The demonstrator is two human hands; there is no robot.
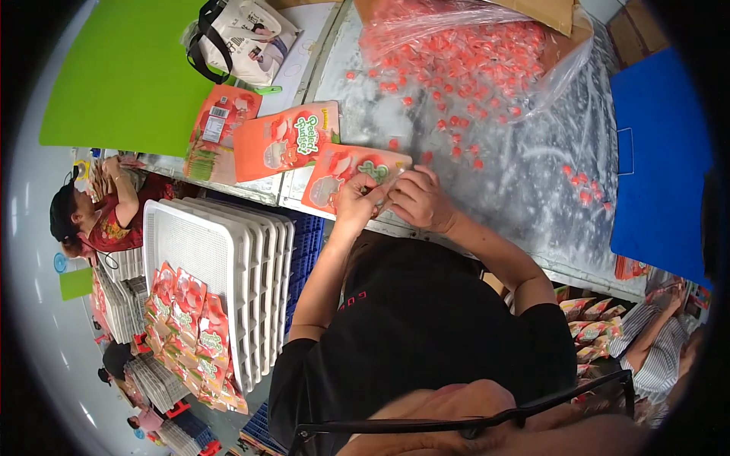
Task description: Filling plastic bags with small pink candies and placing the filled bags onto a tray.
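Note:
Close together at the table's near edge, my left hand and my right hand are both closed, fingertips pinched on a small piece of clear plastic between them. Its exact shape is partly hidden by my fingers. Beneath them lies a red-orange printed pouch, its lower right part covered by my hands. Overlapping it on the left is another flat pouch, and further left more pouches lie back side up. Single red wrapped candies are scattered just beyond my fingers.
A big heap of red wrapped candies spills from a clear liner bag on the metal table. Stacked white trays with filled pouches stand at left. Green and blue panels flank the table. Co-workers sit at both sides.

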